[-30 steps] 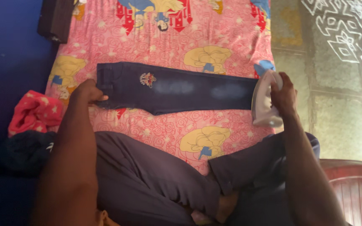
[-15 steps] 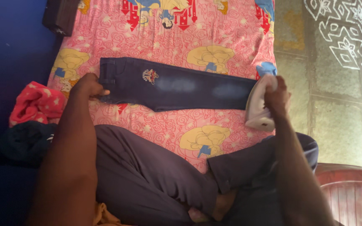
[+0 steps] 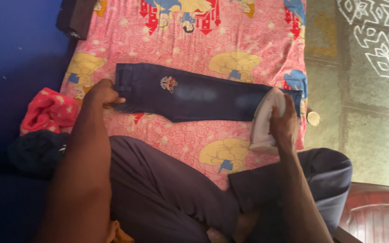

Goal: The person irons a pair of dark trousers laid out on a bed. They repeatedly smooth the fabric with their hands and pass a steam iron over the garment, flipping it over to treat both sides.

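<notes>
A small pair of dark blue jeans [image 3: 194, 96] lies folded flat across a pink cartoon-print sheet [image 3: 203, 40], waistband to the left, leg ends to the right. My left hand [image 3: 102, 93] presses down on the waistband corner, fingers curled on the cloth. My right hand [image 3: 284, 123] grips the handle of a white clothes iron [image 3: 264, 121], which stands tilted at the leg end of the jeans near the sheet's right edge. My crossed legs in dark trousers [image 3: 172, 193] fill the foreground.
A red star-print garment [image 3: 48, 112] and a dark bundle [image 3: 34, 153] lie left of the sheet on a blue surface. Another dark cloth [image 3: 75, 18] sits at the top left. Patterned floor [image 3: 365, 81] runs along the right, with a reddish-brown object [image 3: 377, 213] at the bottom right.
The view has shifted slightly. My right hand and the iron have stayed at the leg end of the jeans, moving a little inward. My left hand keeps pressing the waistband.
</notes>
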